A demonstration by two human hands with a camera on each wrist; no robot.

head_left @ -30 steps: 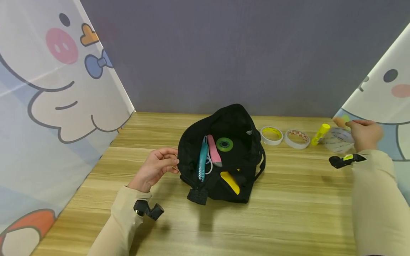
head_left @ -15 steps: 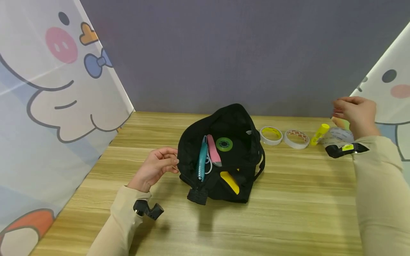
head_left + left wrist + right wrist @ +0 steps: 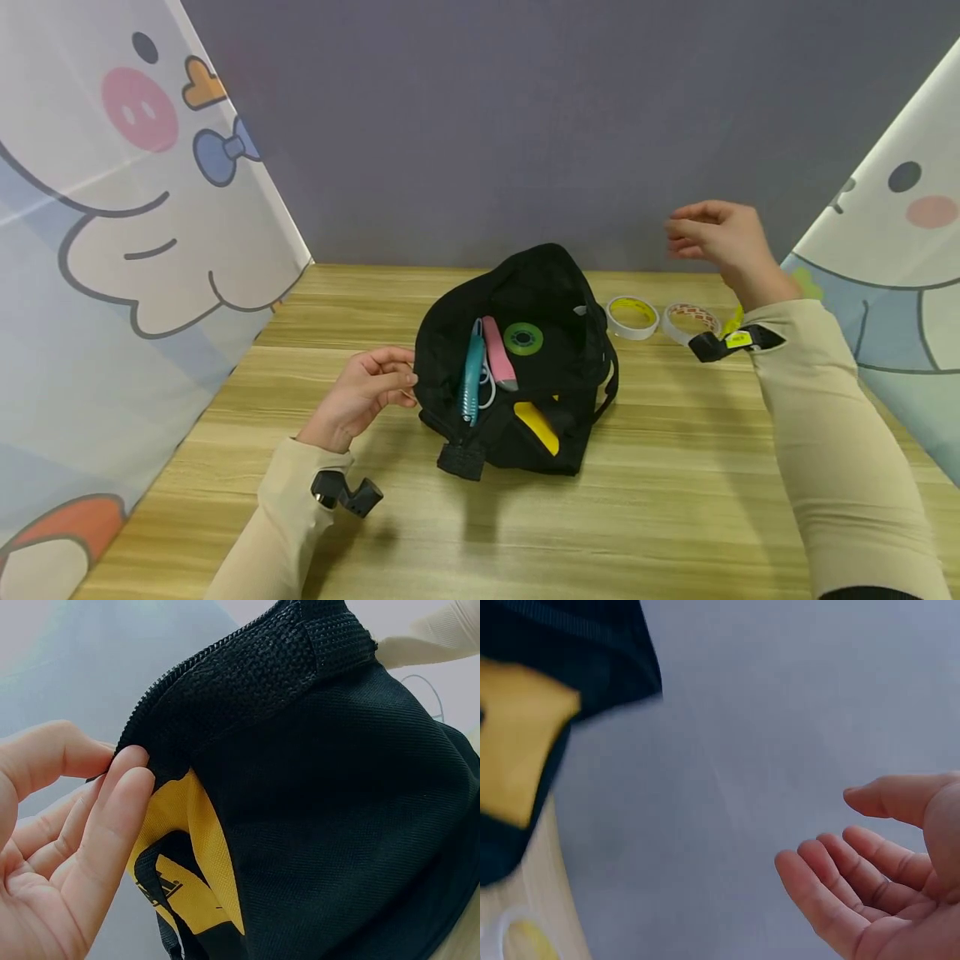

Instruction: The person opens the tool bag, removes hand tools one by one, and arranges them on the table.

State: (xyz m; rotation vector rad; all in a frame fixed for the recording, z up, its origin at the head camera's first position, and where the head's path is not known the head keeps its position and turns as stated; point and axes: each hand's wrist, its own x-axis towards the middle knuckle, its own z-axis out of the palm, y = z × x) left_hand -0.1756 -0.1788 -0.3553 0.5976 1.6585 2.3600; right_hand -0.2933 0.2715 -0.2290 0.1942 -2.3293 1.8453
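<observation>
A black zippered bag (image 3: 555, 279) with yellow panels stands open on the table. My left hand (image 3: 367, 387) pinches the left side of its rim; in the left wrist view, thumb and fingers (image 3: 124, 799) meet at the zipper edge. Inside lie a slim teal tool (image 3: 472, 375), a pink grey-tipped tool (image 3: 498, 354), a white loop (image 3: 487, 387) and a green tape roll (image 3: 523, 338). My right hand (image 3: 723, 233) hovers above the table's back right, fingers loosely bent and holding nothing, as the right wrist view also shows.
Right of the bag, a yellow-cored tape roll (image 3: 632, 317) and a roll with red print inside (image 3: 690, 323) lie on the wooden table (image 3: 660, 500). A yellow glue stick (image 3: 735, 318) is mostly hidden behind the right wrist. A grey partition (image 3: 525, 133) closes off the back.
My right hand has risen from beside the clear tape roll at the far right and swung left toward the bag. The left hand and the bag have stayed put.
</observation>
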